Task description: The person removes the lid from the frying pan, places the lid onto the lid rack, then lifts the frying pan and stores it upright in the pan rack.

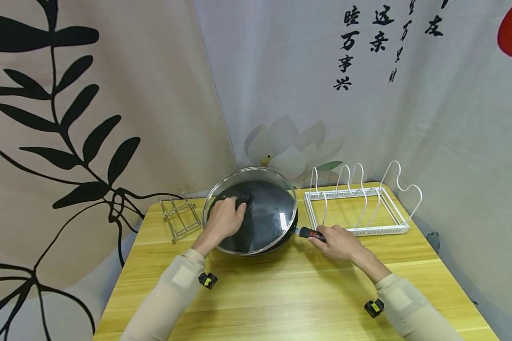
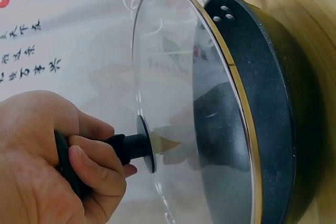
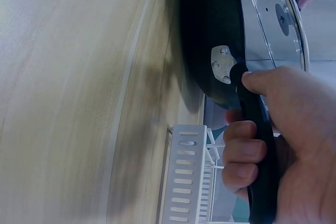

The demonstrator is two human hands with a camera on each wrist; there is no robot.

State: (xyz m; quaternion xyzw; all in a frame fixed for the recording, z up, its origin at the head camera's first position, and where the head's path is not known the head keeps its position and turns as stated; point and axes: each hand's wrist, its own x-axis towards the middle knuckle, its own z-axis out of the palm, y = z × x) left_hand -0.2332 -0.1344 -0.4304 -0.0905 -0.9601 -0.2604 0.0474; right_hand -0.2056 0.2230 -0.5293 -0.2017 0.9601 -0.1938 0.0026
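Observation:
My left hand [image 1: 226, 219] grips the black knob [image 2: 131, 146] of a round glass lid [image 1: 273, 189] with a metal rim. In the left wrist view the lid stands a little apart from the dark frying pan [image 2: 269, 103], with a gap between the two rims. Seen from the head, the lid covers most of the pan. My right hand [image 1: 339, 244] holds the pan's black handle [image 3: 257, 124], its fingers wrapped round it and the thumb along the top near the rivets. Through the glass, the inside of the pan shows dark.
A white rack [image 1: 379, 230] with upright wire loops stands right of the pan, close to my right hand. On the left is a small metal wire rack [image 1: 185, 232]. All rest on a wooden table [image 1: 273, 298], with a printed curtain [image 1: 281, 71] behind.

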